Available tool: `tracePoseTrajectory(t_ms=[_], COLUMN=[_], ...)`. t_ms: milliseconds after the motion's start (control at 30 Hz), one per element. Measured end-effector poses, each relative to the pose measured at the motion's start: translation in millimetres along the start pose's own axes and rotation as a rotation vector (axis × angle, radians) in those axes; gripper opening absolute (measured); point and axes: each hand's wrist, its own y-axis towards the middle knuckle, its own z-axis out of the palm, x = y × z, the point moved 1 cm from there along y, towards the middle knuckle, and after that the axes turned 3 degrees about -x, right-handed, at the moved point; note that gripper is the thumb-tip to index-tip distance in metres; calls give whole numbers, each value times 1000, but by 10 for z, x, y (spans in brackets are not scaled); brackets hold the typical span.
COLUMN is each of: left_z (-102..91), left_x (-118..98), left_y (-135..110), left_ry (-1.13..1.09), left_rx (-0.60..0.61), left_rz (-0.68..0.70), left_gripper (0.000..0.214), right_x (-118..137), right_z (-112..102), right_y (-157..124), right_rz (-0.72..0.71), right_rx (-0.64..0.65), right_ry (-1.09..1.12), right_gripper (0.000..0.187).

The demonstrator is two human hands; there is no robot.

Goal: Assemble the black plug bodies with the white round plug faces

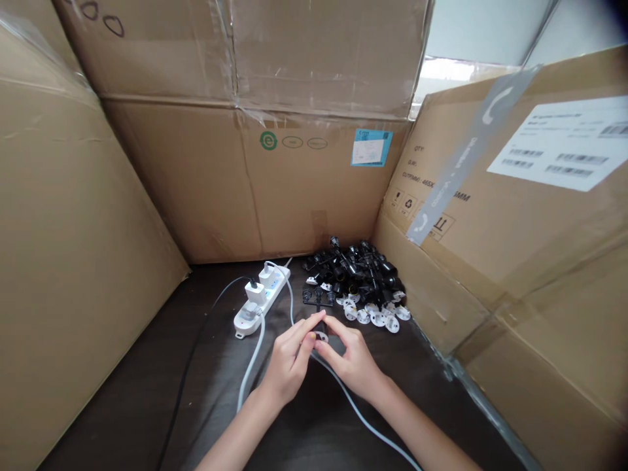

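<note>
In the head view, my left hand (293, 353) and my right hand (352, 356) meet over the dark table, fingertips nearly touching. Between them they grip a small black plastic part with a white disc (321, 336) at its near end. My fingers cover most of that part. Just past the fingertips is a black branched piece (318, 301) with three round heads; whether its stem joins the held part I cannot tell. A heap of black plastic parts (366, 268) lies beyond, to the right. Several loose white discs (377, 317) with small holes are scattered along its near edge.
Left of the hands stands a white power strip (267, 297) with chargers plugged in. A white cable (358, 409) runs under my hands, and a black cable (189, 366) crosses the table's left side. Large cardboard boxes (206, 183) wall in the left, back and right.
</note>
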Motion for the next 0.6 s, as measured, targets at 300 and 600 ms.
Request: tracePoseTrajectory(t_ms=[300, 600], left_z=[6, -1], left_x=[8, 21], left_y=[8, 8], left_ry=[-5, -41], left_rx=[-18, 20], left_rz=[-23, -102], left_gripper=[35, 34], right_x=[-62, -72], right_z=[28, 44], right_y=[-22, -12], right_rz=[20, 10], right_rx=[6, -8], right_ry=[-47, -92], right_gripper=[29, 27])
